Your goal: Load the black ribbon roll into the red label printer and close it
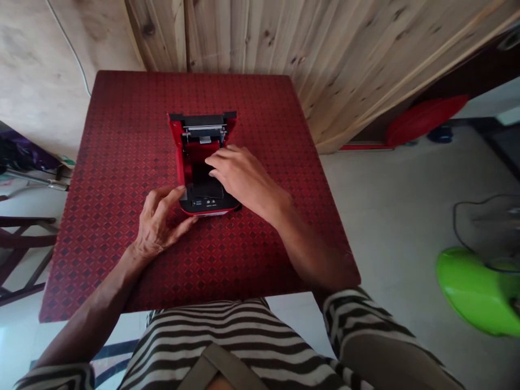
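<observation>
A red and black thermal printer (209, 203) stands on the table with its lid (204, 127) raised at the back. Metal bars and a roller show on the lid's inner side, and the compartment below is dark. My left hand (159, 219) grips the printer's front left corner, forefinger on top and thumb low at the front. Over the right side of the compartment reaches my right hand (244, 176), its thumb and forefinger slightly apart above the dark inside. Nothing shows between those fingertips; the other fingers are partly hidden.
A dark red patterned cloth covers the square table (276, 254), which abuts a wooden plank wall (244, 38). A dark wooden chair (24, 238) is at the left. On the floor to the right sits a bright green plastic object (475, 292).
</observation>
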A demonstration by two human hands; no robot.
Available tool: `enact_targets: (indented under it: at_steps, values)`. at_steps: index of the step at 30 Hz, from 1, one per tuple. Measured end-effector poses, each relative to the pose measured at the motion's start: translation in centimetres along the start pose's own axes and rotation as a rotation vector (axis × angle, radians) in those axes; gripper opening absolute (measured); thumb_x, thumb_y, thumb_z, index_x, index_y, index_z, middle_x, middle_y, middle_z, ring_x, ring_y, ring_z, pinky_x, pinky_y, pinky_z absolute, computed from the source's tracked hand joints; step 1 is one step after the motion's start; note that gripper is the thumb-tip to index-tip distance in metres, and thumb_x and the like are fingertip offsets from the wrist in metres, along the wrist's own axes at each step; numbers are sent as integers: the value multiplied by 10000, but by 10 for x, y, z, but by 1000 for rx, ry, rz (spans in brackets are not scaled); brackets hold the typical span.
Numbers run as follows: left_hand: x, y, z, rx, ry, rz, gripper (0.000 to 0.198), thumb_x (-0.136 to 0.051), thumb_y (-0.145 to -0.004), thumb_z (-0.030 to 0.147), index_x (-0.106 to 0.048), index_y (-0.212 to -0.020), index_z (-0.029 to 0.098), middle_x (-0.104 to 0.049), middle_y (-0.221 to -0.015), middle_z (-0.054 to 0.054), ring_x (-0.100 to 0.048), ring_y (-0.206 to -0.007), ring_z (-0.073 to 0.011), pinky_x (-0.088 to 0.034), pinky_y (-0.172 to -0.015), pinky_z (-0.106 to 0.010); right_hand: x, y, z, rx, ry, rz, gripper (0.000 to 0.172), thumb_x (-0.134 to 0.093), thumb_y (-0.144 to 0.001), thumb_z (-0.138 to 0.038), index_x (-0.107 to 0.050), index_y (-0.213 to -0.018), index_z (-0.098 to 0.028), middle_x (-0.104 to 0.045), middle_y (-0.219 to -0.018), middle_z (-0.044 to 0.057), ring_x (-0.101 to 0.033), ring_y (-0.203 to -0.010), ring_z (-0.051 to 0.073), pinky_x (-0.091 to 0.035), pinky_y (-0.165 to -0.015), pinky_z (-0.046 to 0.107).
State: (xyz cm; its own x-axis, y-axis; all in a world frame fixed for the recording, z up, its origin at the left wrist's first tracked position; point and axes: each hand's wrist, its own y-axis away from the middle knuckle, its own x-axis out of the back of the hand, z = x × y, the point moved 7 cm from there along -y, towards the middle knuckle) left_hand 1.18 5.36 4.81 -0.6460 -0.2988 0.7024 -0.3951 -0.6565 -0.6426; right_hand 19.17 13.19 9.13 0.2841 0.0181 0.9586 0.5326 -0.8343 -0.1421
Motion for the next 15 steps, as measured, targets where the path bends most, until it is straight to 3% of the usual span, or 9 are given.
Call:
enact_targets:
  at_steps: [2, 5, 10, 15]
  values:
    - [-3, 1, 0, 14, 4, -13, 786, -793, -944, 479, -443, -1602, 231, -632, -1356, -147, -666, -1217, -272, -634, -1025, -413, -9, -19, -7, 0, 69, -122, 244, -589, -1048, -129, -751, -1229, -101, -790, -1227, 171, -716, -1173, 304, -485, -1060, 448]
    - [-7, 1, -2, 44, 33, -31, 787, -763, -959, 520, -431, -1616, 244, -585, -1421, -160, -643, -1285, -282, -630, -1063, -432, -13, -34, -16, -33, 153, -185, 314, -502, -1058, -78, -739, -1263, -79, -765, -1274, 207, -724, -1193, 322, -502, -1021, 446]
    - [-10, 1, -2, 43, 62, -55, 805, -741, -982, 500, -364, -1651, 256, -591, -1414, -143, -643, -1307, -275, -629, -1081, -431, -15, -38, -27, -27, 192, -327, 384, -414, -1059, -30, -750, -1246, -48, -752, -1282, 230, -726, -1231, 344, -537, -963, 423]
    - [-9, 0, -3, 42, 67, -54, 789, -737, -983, 506, -382, -1639, 252, -591, -1410, -142, -657, -1292, -274, -637, -1067, -428, -13, -39, -23, -9, 179, -387, 324, -517, -1009, -16, -762, -1218, -44, -775, -1242, 228, -743, -1179, 350, -556, -905, 409]
